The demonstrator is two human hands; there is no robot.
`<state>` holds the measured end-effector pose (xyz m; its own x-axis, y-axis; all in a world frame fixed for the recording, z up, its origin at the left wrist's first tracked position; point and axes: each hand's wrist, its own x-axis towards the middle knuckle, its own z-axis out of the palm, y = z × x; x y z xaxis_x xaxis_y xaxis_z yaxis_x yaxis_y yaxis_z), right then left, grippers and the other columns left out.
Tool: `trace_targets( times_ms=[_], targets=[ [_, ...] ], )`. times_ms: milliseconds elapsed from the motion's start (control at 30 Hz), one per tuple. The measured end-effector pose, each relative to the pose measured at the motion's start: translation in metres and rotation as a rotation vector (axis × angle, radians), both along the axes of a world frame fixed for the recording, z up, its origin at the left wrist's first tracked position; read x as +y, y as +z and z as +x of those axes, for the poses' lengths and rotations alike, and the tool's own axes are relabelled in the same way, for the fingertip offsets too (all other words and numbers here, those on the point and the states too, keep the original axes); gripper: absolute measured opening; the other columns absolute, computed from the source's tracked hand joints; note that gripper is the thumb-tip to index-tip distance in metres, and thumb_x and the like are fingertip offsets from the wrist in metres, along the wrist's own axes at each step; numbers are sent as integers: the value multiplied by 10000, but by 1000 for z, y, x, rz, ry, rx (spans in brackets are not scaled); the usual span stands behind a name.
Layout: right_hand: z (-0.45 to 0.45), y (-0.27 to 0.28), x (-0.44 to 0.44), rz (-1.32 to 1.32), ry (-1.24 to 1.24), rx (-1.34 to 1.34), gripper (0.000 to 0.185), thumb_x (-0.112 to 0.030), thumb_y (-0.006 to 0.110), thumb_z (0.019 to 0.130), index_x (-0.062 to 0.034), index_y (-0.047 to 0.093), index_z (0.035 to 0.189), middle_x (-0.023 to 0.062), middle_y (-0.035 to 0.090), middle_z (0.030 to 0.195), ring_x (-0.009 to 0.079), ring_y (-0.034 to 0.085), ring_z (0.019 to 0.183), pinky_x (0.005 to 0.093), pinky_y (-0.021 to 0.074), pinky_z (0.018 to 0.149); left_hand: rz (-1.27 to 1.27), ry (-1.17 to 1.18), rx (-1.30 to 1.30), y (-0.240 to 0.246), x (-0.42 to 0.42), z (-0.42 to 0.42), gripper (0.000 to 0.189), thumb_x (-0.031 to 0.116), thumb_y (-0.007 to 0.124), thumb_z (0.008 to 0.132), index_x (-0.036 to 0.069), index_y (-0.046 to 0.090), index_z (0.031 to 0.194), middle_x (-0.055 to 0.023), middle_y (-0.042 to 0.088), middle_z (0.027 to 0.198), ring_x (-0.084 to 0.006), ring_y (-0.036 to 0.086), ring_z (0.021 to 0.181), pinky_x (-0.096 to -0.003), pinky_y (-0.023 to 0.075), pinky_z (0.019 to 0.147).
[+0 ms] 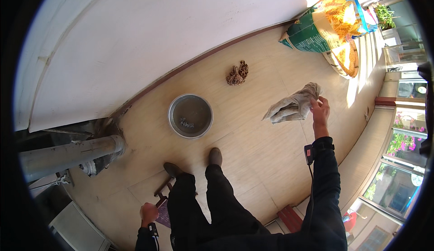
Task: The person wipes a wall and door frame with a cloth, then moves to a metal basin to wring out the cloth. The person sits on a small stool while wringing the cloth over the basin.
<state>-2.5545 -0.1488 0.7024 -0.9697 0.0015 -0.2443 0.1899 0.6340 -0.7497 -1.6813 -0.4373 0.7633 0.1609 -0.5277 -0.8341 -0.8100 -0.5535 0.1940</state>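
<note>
My right hand, stretched out at the right, grips one end of a crumpled greyish cloth. The cloth hangs to the left of my fingers, above the floor. Low on the left side is my left hand, blurred, with its fingers curled; whether anything is in it is hidden. Beside that hand, partly behind my leg, is a small wooden folding stool with a purple seat. In front of my feet stands a round metal basin holding murky water, with a small pale cluster in it.
A bunched brown patterned cloth lies on the floor near the wall. A printed green and yellow sack leans beside a basket of grain. A metal stovepipe juts in at left. Windows line the right.
</note>
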Motion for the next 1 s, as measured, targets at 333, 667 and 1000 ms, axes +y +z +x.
trace_targets(
  times_ms=[333, 667, 1000],
  targets=[
    [129, -29, -73, -28, 338, -400, 566, -215, 783, 921, 74, 567, 1357, 176, 713, 1080, 241, 731, 973, 359, 612, 730, 39, 142, -70, -5, 30, 25, 48, 54, 642, 977, 19, 650, 945, -98, 671, 739, -202, 674, 596, -365, 568, 513],
    [326, -59, -109, 119, 659, -738, 307, -116, 760, 908, 60, 644, 1131, 168, 748, 912, 208, 744, 799, 348, 613, 644, 41, -146, -158, -63, 41, 129, 139, 168, 700, 945, 29, 710, 935, -88, 712, 789, -173, 687, 626, -333, 557, 557],
    [452, -65, -247, 173, 968, -614, 290, -162, 780, 923, 25, 661, 1110, 205, 764, 924, 336, 765, 836, 414, 608, 740, 217, -781, -478, -145, -31, 168, 533, 424, 798, 862, 21, 640, 1173, -250, 714, 1054, -481, 710, 1010, -571, 593, 871]
  ],
)
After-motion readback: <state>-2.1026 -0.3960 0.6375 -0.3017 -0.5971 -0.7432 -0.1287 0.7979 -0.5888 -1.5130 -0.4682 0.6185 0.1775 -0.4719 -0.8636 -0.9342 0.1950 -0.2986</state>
